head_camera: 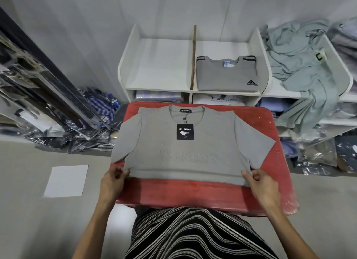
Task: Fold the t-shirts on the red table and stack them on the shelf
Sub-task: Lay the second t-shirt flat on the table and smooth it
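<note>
Grey t-shirt (189, 148) spread face-up on red bench (270, 181), collar toward shelf (160, 65); left hand (113, 181) and right hand (260, 183) pinching near hem corners, probably tensioning for fold.

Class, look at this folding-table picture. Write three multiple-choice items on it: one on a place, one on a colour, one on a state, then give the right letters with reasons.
1. Where does the folded grey t-shirt with black shoulder stripes lie?
A. left compartment of the white shelf
B. right compartment of that shelf
C. on the floor

2. What colour is the table?
A. blue
B. red
C. white

3. How is the plain grey t-shirt with a black hang tag held?
A. the left hand and right hand each pinch a near corner
B. one hand only
C. untouched

Answers: 1 B, it sits right of the brown divider. 2 B, the bare top shows red. 3 A, fingers grip both bottom corners.
</note>
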